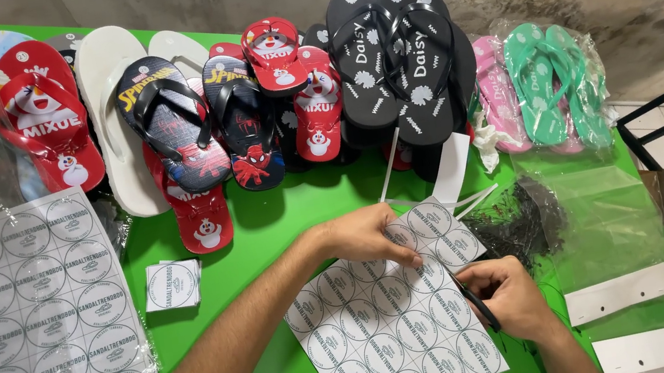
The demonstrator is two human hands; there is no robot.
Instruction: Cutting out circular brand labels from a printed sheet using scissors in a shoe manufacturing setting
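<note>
My left hand (pixel 367 237) pinches the upper part of a white sheet printed with round labels (pixel 392 329), which lies on the green table (pixel 258 226). My right hand (pixel 508 299) grips black-handled scissors (pixel 478 304) at the sheet's right edge, blades into the paper. Thin white paper strips (pixel 439 182) stick out above the sheet.
A larger label sheet in clear plastic (pixel 25 337) lies at the left, a small stack of cut square labels (pixel 173 285) beside it. Several pairs of flip-flops (pixel 247 111) line the back. Black plastic ties (pixel 522 222), clear bags and white card headers (pixel 620 294) lie at the right.
</note>
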